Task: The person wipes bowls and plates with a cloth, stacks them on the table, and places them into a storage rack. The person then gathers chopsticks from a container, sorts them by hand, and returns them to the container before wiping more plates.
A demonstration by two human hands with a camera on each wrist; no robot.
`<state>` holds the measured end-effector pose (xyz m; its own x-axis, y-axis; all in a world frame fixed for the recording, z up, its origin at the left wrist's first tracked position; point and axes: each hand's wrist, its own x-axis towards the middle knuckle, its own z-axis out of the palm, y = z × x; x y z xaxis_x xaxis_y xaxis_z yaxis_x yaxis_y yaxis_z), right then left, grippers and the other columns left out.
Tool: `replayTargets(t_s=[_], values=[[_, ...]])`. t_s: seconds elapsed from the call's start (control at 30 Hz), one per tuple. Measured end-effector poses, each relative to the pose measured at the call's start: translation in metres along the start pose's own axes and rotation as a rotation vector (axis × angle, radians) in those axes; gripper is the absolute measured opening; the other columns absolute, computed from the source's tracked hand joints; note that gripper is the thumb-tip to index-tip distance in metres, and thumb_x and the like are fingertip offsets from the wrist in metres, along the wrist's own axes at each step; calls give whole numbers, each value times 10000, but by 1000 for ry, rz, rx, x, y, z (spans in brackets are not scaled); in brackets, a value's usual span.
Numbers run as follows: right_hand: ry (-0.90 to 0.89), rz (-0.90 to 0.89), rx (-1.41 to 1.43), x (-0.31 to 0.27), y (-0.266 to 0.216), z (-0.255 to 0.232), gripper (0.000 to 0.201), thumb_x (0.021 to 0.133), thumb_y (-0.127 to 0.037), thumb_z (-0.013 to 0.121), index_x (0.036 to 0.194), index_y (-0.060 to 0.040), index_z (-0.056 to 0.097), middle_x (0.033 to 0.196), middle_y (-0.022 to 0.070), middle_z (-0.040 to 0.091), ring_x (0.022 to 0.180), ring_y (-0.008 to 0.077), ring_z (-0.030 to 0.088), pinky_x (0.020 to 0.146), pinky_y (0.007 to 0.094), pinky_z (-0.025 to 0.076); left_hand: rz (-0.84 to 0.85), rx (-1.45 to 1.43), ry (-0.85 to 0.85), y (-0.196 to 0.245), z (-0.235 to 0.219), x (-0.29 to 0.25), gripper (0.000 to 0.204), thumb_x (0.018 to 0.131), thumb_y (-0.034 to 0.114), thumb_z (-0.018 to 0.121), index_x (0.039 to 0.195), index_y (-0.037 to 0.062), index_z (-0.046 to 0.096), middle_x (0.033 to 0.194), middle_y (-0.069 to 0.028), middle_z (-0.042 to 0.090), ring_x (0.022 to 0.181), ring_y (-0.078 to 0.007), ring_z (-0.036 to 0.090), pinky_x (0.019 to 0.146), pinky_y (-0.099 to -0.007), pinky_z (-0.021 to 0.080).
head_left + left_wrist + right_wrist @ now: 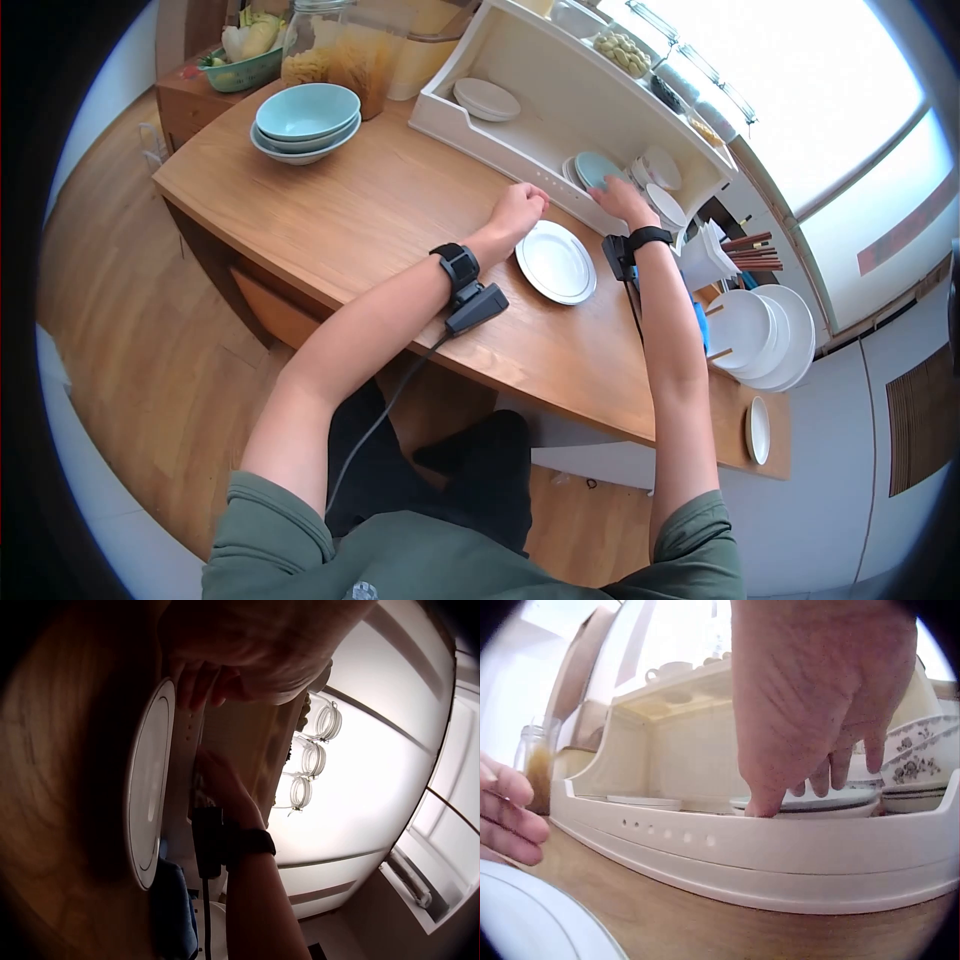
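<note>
My right hand (pixel 626 202) reaches over the shelf's front lip to a small light-blue plate (pixel 597 170) that tops a short stack. In the right wrist view its thumb is at the near rim, the tip hidden behind the lip, and the fingers point down over the plate (pixel 832 801). My left hand (pixel 518 212) holds nothing; its fingers are loosely bent beside a white plate (pixel 556 262) with a thin rim line, lying on the table. In the left wrist view that plate (pixel 150 780) is just below the left hand (pixel 247 652).
The white shelf (pixel 470 150) holds white saucers (pixel 487 98) and patterned bowls (pixel 919 761), with jars above. Blue bowls (pixel 308 112) stand at the left. Chopsticks (pixel 755 255) in a holder, racked white plates (pixel 775 340) and an oval dish (pixel 759 430) are at the right.
</note>
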<state>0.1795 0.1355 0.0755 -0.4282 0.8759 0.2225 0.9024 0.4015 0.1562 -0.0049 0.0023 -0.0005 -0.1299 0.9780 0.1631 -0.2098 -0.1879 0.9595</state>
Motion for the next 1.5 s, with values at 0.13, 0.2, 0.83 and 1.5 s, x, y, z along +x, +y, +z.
replayTargets(t_s=[0.13, 0.2, 0.83, 1.5], values=[[-74, 5, 47, 6, 0, 7, 417, 881, -394, 554, 1037, -15, 638, 1089, 234, 620, 1033, 382, 588, 863, 467, 477, -2, 24, 5, 1, 1, -1, 223, 885, 62, 422, 972, -48, 595, 941, -130, 621, 916, -198, 601, 826, -297, 490], [-73, -1, 26, 4, -2, 9, 401, 889, -388, 543, 1008, -21, 648, 1060, 232, 632, 1013, 382, 598, 848, 467, 485, 9, 49, -14, 1, 2, -1, 230, 876, 59, 420, 978, -50, 596, 948, -135, 622, 919, -199, 603, 830, -299, 490], [385, -1, -13, -34, -7, -34, 210, 928, -235, 482, 944, -57, 594, 799, 221, 657, 786, 394, 645, 679, 474, 512, -26, 20, -34, -3, -1, 1, 221, 878, 59, 436, 974, -56, 599, 958, -144, 625, 928, -210, 604, 828, -309, 495], [543, -449, 236, -172, -61, -51, 124, 873, -147, 599, 847, -49, 529, 579, 123, 556, 533, 299, 589, 483, 400, 458, -215, -101, -63, 13, -5, -3, 496, 994, 427, 319, 1147, 4, 529, 1045, -147, 627, 995, -201, 586, 856, -303, 483]])
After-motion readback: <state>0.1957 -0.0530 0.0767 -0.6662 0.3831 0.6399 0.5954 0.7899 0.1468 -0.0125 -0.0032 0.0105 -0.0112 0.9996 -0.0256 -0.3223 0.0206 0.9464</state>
